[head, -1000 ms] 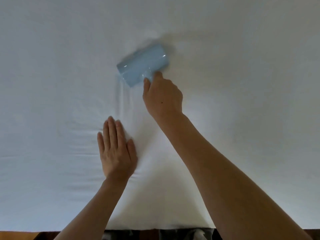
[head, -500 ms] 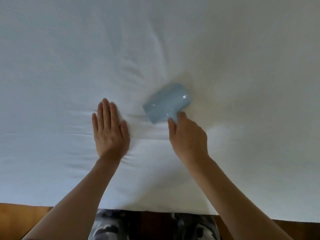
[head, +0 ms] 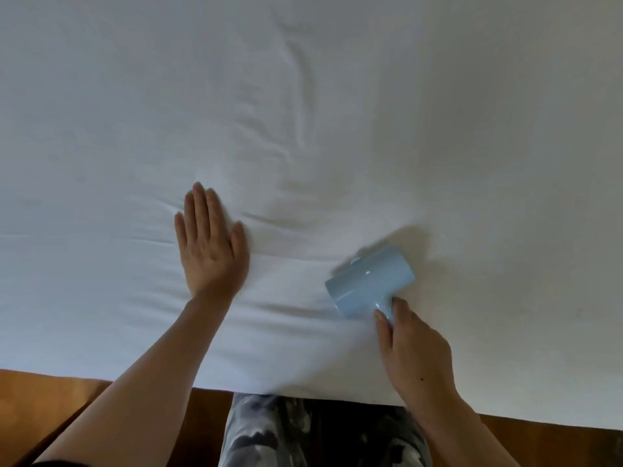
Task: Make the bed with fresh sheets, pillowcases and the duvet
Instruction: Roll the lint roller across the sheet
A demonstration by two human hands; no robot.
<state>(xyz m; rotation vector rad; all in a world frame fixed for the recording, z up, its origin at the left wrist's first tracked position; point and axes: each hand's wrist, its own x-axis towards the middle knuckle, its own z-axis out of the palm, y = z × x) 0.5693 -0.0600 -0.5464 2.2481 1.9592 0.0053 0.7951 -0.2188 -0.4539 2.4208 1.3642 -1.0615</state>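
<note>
Sheet [head: 472, 129] white, spread over bed, creased at centre, near edge at person's legs. Left hand [head: 210, 251] flat, fingers straight and together, pressing sheet. Right hand [head: 414, 348] curled round handle of pale blue roller [head: 369, 281], drum lying on sheet right of left hand. Patterned trousers [head: 303, 433], brown wood floor [head: 40, 406] below edge.

**Bare arms, patterned trousers**

Both forearms are bare, no sleeves showing at all. A small dark mole sits on the back of the right hand [head: 416, 362]. The left hand [head: 210, 244] wears nothing. At the near edge, camouflage-style trousers [head: 320, 433] in grey, white and black blotches.
</note>
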